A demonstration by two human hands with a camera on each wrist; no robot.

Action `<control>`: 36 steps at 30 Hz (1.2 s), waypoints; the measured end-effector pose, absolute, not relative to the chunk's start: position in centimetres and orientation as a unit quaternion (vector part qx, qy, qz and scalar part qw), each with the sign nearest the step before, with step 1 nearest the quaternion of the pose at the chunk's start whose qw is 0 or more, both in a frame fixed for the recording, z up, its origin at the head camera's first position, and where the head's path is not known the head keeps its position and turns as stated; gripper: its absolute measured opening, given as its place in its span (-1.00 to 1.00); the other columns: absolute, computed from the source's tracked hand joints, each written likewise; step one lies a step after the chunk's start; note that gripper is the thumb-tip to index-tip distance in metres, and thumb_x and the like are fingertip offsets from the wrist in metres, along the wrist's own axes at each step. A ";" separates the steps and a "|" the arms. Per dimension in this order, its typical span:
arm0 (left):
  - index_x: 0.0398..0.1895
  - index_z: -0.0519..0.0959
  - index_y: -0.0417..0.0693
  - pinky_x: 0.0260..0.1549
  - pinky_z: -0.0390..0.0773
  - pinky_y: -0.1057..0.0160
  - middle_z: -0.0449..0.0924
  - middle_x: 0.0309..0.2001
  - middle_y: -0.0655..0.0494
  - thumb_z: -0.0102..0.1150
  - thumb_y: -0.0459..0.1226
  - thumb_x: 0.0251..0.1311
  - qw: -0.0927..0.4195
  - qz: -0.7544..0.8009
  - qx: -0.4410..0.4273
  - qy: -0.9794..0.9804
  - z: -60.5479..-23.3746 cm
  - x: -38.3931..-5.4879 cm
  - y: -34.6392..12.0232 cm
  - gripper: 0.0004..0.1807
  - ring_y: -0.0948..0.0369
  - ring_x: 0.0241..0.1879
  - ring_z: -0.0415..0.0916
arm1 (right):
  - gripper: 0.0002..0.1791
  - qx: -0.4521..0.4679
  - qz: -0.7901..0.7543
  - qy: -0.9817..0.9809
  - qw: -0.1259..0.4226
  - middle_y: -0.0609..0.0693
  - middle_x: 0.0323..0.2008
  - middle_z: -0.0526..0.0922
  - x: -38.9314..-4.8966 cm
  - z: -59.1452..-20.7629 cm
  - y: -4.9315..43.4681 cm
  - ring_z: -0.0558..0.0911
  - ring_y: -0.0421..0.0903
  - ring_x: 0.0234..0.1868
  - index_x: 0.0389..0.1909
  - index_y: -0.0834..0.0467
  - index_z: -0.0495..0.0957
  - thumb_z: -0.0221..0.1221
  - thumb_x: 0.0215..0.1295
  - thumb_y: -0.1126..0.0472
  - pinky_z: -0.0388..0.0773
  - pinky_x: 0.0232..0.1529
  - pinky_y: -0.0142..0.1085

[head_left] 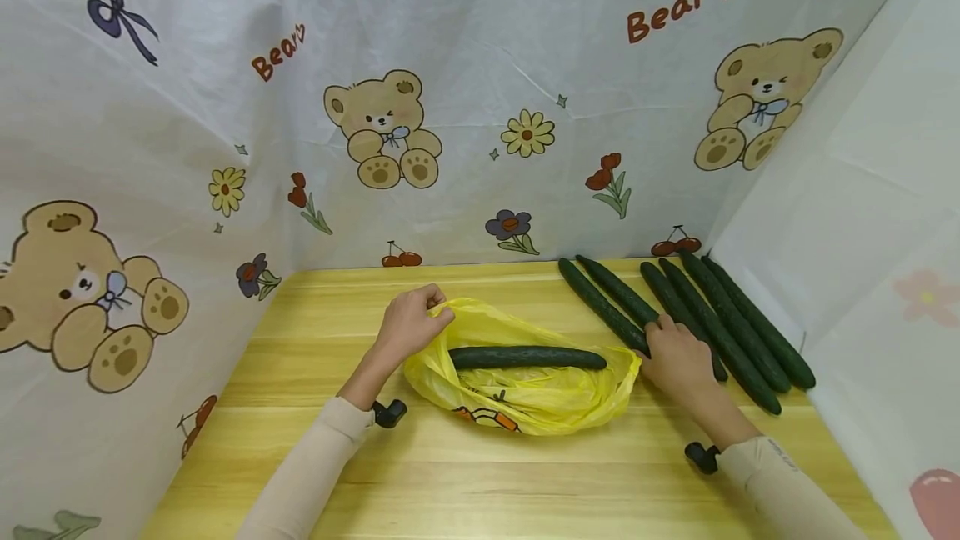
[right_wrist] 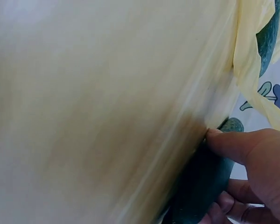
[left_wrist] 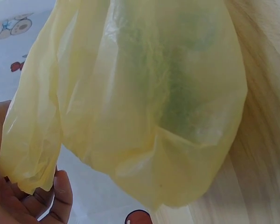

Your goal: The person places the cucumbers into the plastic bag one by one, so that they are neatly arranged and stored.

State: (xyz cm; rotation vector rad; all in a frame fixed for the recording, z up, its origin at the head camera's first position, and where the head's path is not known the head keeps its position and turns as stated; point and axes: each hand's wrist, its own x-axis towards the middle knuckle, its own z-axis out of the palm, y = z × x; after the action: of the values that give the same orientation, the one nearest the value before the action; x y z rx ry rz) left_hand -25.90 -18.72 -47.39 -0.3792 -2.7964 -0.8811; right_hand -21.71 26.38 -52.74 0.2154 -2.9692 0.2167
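A yellow plastic bag (head_left: 525, 415) lies spread open on the table, with one dark green cucumber (head_left: 528, 357) lying lengthwise in it. My left hand (head_left: 408, 323) pinches the bag's left rim and lifts it; in the left wrist view the raised yellow film (left_wrist: 144, 93) hides most of the inside. At the bag's right end, my right hand (head_left: 678, 357) grips another cucumber (right_wrist: 207, 179) near its end, thumb on one side and fingers curled on the other. Two cucumbers lie side by side at that hand, the nearer one marked here (head_left: 600, 302).
Several more cucumbers (head_left: 723, 319) lie slanted side by side along the table's right part. White cloth walls (head_left: 480, 40) printed with bears and flowers enclose the wooden table (head_left: 480, 490) at the back and both sides.
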 end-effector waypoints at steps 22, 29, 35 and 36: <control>-0.20 0.69 0.11 -0.23 0.50 0.14 0.76 -0.24 0.12 0.21 -0.10 0.31 0.090 -0.295 -0.120 -0.944 -47.4 -25.9 -18.7 -0.85 0.22 -0.54 0.32 | -0.46 0.047 0.175 -0.978 0.103 0.27 -0.06 0.65 -22.7 -50.7 28.1 0.65 0.19 -0.27 0.09 0.27 0.54 0.37 0.36 -0.07 0.56 -0.45 0.08; -0.19 0.70 0.10 -0.23 0.51 0.15 0.77 -0.24 0.12 0.21 -0.10 0.32 0.090 -0.294 -0.121 -0.944 -47.4 -25.8 -18.7 -0.84 0.25 -0.59 0.26 | -0.33 0.038 0.204 -0.976 0.061 0.31 -0.17 0.77 -23.0 -50.0 28.4 0.62 0.10 -0.50 0.40 0.33 0.40 0.22 0.55 -0.08 0.48 -0.55 -0.08; -0.20 0.68 0.09 -0.29 0.43 0.18 0.73 -0.30 0.13 0.20 -0.10 0.31 0.090 -0.299 -0.125 -0.942 -47.3 -25.7 -18.7 -0.85 0.24 -0.58 0.21 | -0.34 0.048 0.222 -0.969 0.093 0.42 0.24 0.67 -23.0 -50.4 28.6 0.74 0.37 -0.12 0.46 0.29 0.45 0.21 0.56 -0.08 0.65 -0.27 0.24; -0.20 0.68 0.09 -0.30 0.42 0.18 0.72 -0.31 0.13 0.20 -0.10 0.31 0.090 -0.299 -0.125 -0.942 -47.3 -25.7 -18.7 -0.84 0.24 -0.58 0.20 | -0.34 0.048 0.226 -0.968 0.098 0.41 0.24 0.68 -23.0 -50.4 28.6 0.74 0.36 -0.12 0.46 0.28 0.46 0.21 0.57 -0.08 0.64 -0.26 0.25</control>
State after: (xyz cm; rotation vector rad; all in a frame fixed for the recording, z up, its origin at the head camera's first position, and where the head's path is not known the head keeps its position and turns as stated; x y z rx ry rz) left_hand -25.68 -18.73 -47.26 -0.3718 -2.8003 -0.8902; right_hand -23.00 28.59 -50.38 0.1423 -2.8656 0.6687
